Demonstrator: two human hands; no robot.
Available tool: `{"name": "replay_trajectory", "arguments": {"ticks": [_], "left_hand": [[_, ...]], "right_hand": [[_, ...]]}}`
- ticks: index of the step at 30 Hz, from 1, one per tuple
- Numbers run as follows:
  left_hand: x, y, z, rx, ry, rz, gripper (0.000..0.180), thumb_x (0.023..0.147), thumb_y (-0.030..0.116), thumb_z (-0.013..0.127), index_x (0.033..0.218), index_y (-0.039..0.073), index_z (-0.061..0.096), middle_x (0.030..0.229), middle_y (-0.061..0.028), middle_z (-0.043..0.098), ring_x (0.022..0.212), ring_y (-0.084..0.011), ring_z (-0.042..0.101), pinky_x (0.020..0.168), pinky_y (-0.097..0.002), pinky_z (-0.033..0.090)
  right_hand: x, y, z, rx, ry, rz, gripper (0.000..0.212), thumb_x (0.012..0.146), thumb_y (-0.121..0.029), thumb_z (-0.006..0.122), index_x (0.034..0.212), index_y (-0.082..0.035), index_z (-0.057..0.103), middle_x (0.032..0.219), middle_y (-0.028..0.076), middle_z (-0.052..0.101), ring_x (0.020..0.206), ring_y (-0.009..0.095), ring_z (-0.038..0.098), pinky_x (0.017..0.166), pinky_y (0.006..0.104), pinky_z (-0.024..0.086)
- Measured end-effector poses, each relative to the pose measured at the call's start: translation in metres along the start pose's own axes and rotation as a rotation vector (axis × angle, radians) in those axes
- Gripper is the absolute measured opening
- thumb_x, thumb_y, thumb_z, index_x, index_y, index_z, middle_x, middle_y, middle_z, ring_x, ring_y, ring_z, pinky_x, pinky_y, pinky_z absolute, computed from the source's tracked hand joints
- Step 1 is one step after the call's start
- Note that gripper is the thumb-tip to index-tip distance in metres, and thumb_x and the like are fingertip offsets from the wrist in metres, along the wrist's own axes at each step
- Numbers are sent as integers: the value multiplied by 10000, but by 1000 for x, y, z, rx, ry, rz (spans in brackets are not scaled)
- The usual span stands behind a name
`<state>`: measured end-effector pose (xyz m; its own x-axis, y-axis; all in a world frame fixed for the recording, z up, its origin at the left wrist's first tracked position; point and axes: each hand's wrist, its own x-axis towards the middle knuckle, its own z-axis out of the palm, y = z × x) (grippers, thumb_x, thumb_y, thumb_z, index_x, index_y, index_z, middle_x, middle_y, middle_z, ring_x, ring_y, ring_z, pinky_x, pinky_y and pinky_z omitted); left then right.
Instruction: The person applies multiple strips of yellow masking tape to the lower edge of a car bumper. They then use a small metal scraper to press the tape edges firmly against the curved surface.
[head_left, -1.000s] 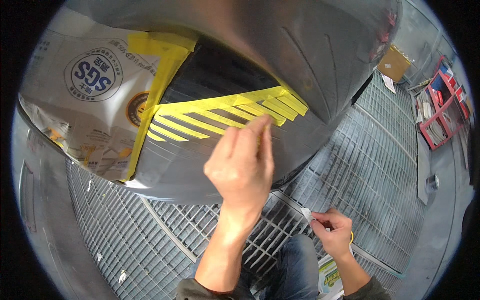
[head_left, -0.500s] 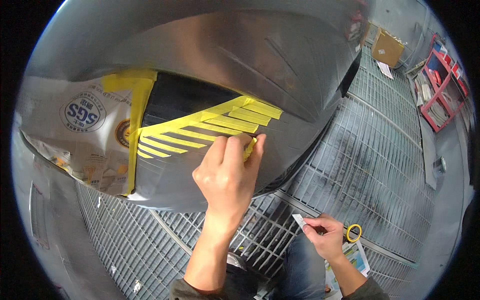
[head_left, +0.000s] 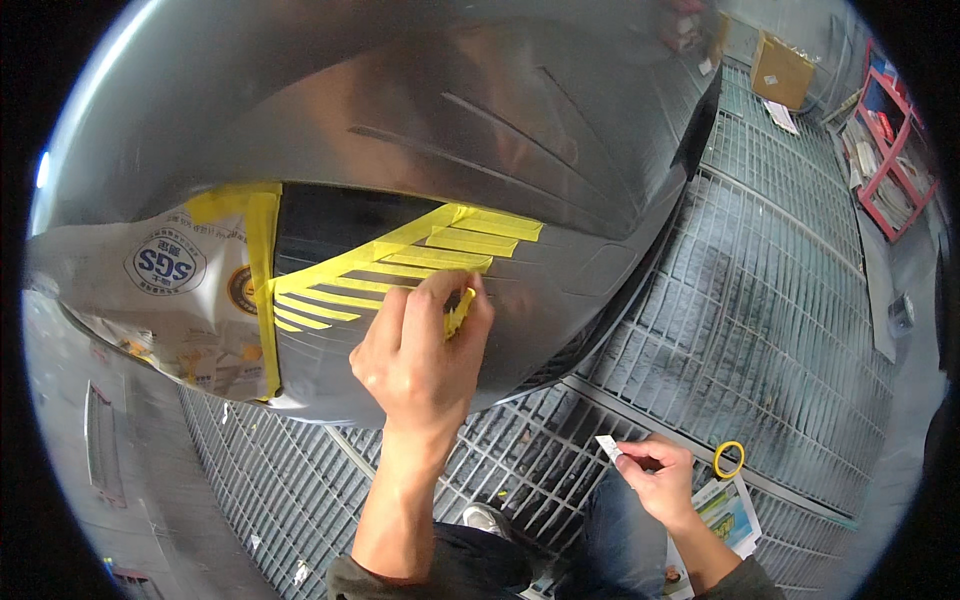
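Note:
A dark grey car body panel [head_left: 560, 290] bends across the upper view. Yellow masking tape strips [head_left: 470, 242] fan out on it below a long slanting tape band, beside a black opening [head_left: 345, 222]. My left hand [head_left: 420, 345] is closed at the right ends of the middle strips, pinching a crumpled piece of yellow tape [head_left: 460, 312] between thumb and fingers. Lower right, my right hand [head_left: 660, 475] pinches a small flat white piece [head_left: 608, 447], clear of the panel. Printed masking paper [head_left: 200, 310], edged with yellow tape, covers the panel's left part.
Metal floor grating [head_left: 740, 290] lies under the panel. A yellow tape roll [head_left: 729, 459] and a printed sheet [head_left: 735, 515] are beside my right hand. A red rack [head_left: 890, 150] and a cardboard box [head_left: 782, 70] stand at the far right. My shoe [head_left: 485, 518] shows below.
The view has shifted, with the panel lower and further left in it. My left hand has moved left and slightly down in the view, still pinching the yellow tape. The right hand keeps its white piece.

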<state>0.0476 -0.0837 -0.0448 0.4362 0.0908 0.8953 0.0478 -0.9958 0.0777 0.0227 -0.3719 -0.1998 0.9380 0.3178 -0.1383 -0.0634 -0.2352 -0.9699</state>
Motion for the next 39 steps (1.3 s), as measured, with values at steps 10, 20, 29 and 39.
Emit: {"name": "replay_trajectory", "arguments": {"ticks": [10, 20, 29, 39], "left_hand": [[8, 9, 11, 43, -71, -56, 245, 815, 169, 905, 856, 95, 675, 760, -30, 684, 609, -226, 696, 534, -344, 541], [-2, 14, 26, 46, 79, -84, 223, 766, 60, 890, 824, 97, 678, 737, -43, 662, 580, -231, 663, 534, -348, 519], [-5, 12, 31, 56, 108, -14, 230, 749, 17, 872, 835, 84, 669, 712, -37, 618, 532, -211, 609, 497, -338, 483], [-11, -3, 20, -43, 86, 68, 228, 802, 4, 889, 873, 68, 682, 743, -67, 676, 606, -214, 667, 586, -328, 554]], "right_hand": [[-3, 12, 4, 13, -13, 13, 192, 854, 4, 841, 1043, -27, 850, 799, 38, 701, 691, 81, 655, 647, 240, 514], [3, 13, 5, 13, -7, 5, 191, 857, 3, 834, 1044, -29, 851, 800, 44, 705, 674, 91, 639, 635, 244, 497], [9, 23, 4, -26, -4, 21, 203, 851, 5, 833, 1048, -38, 850, 793, 41, 696, 674, 96, 632, 634, 252, 489], [7, 30, -3, -24, -3, 33, 194, 860, -12, 838, 1051, -46, 852, 801, 29, 693, 702, 98, 654, 657, 247, 501]]}}
